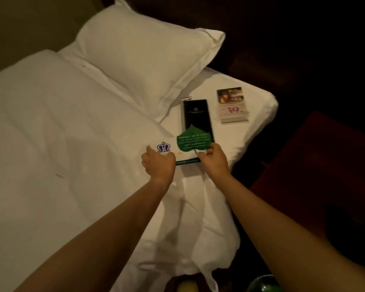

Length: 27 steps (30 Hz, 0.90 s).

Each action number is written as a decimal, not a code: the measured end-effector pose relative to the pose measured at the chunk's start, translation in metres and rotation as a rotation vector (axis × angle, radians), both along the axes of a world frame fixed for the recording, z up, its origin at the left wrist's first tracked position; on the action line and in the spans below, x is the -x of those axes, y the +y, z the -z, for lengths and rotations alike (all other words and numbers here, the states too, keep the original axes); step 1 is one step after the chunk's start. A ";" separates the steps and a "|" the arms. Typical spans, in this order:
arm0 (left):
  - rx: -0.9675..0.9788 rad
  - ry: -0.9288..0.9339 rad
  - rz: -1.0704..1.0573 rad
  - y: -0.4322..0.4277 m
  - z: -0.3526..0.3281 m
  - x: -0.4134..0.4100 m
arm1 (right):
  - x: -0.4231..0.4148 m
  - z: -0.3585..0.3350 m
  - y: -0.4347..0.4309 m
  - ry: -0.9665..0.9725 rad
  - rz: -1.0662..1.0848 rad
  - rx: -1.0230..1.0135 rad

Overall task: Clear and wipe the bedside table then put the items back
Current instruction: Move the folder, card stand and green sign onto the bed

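Obscured and illegible details, bedside scene.
Leaf card (193, 141) print is illegible; left hand (159, 163) covers part of white card (167, 149).

On the bed (72, 144), the pillow (143, 60) lies behind; the folder (195, 114) beside it; the leaf card (193, 141) on the folder; the booklet (232, 105) at right.

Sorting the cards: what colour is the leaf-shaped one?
Green, with pale lettering: leaf-shaped card, head view.

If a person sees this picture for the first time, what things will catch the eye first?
The green leaf-shaped card stands out, pinched at its stem by the right hand near the bed's right edge. Under it lies a black folder, with a white crown-logo card by the left hand. Behind them lies a big white pillow.
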<state>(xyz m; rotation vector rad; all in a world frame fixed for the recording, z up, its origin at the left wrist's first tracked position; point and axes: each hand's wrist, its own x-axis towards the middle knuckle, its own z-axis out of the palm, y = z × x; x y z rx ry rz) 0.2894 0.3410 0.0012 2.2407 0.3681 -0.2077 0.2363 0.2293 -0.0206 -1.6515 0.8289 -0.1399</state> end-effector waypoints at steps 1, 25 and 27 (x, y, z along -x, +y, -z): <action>-0.025 0.003 -0.015 0.018 0.000 -0.010 | -0.011 0.000 0.016 -0.001 -0.020 -0.022; -0.364 -0.280 0.621 0.027 0.023 -0.006 | 0.016 0.017 0.030 0.209 -0.036 0.424; -0.342 -0.304 0.734 -0.005 0.020 0.013 | 0.047 0.012 -0.002 0.264 0.028 0.463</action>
